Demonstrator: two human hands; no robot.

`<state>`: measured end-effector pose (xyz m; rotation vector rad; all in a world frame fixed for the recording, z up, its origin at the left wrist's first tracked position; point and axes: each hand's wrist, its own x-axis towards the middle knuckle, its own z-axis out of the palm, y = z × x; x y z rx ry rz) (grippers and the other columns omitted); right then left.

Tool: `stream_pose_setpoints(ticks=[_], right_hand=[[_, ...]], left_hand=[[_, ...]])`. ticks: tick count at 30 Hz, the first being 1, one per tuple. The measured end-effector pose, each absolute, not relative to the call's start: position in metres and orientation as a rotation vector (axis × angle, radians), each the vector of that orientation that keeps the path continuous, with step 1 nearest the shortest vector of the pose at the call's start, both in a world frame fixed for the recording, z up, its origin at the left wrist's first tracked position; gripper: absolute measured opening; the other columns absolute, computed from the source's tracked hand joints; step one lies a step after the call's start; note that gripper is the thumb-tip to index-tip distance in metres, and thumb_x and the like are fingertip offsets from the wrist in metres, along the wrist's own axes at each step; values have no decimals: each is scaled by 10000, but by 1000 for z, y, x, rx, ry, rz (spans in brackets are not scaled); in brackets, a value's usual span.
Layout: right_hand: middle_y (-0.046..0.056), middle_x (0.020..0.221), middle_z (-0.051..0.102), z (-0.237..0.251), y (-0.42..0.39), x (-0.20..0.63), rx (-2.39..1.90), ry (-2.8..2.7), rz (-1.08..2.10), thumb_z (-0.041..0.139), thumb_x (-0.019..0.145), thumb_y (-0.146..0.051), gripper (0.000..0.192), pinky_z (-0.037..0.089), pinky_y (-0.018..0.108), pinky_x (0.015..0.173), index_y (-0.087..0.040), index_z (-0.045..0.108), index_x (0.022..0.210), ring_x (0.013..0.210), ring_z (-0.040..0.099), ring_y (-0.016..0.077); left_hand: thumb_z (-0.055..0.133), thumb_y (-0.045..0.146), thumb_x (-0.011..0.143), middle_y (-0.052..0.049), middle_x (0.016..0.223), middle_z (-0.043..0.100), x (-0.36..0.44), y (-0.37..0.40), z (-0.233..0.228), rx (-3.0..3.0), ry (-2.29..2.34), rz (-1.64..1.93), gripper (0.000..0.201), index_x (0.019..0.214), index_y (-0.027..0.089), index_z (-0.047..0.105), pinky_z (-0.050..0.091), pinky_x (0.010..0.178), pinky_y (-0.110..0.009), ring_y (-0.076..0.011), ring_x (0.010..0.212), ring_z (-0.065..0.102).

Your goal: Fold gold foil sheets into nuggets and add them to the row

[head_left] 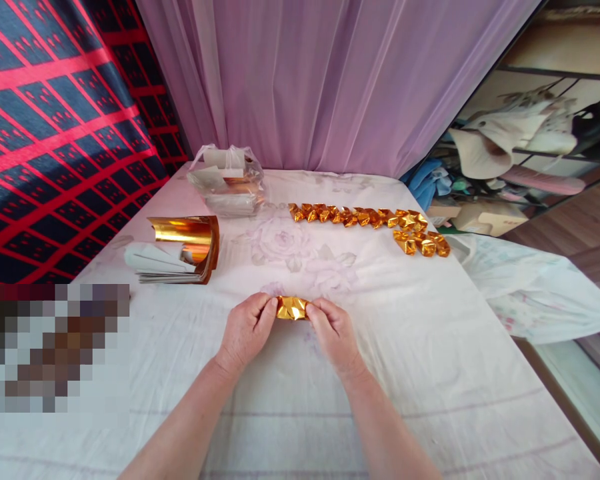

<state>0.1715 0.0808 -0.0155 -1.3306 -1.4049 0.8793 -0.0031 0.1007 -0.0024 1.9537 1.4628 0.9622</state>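
A small folded piece of gold foil paper (291, 308) sits just above the white floral cloth (390, 347), pinched at its ends by both hands. My left hand (247, 330) grips its left end with thumb and fingers. My right hand (332, 330) grips its right end. A stack of flat gold foil sheets (187, 247), its top sheets curled up, lies to the left beyond my hands. A row of several finished gold folded pieces (370, 219) runs across the far middle and bends toward me at its right end.
A clear plastic bag (227, 180) with more foil stands at the back left. A pink curtain (325, 80) hangs behind the surface. A red and dark patterned fabric (55, 133) covers the left side. Shelves with clothes (520, 147) are at the right, beyond the surface's edge.
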Motion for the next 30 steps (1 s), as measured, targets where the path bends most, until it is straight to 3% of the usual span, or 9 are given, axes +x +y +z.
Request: stream_pose_setpoints(ticks=[10, 30], right_hand=[[-58, 507, 355, -18, 82, 169, -1318, -1316, 942, 476, 874, -430, 360, 283, 241, 464, -232, 429, 578, 474, 320, 110], [-59, 505, 362, -18, 81, 170, -1285, -1247, 1015, 509, 858, -446, 367, 274, 237, 467, -227, 437, 574, 487, 312, 103]], left_hand=[[388, 428, 907, 43, 581, 381, 2, 100, 2, 1639, 1364, 962, 355, 638, 206, 451, 339, 530, -225, -112, 555, 390], [448, 442, 867, 45, 585, 379, 4, 100, 2, 1532, 1316, 978, 351, 614, 198, 446, 304, 545, -235, -108, 573, 373]])
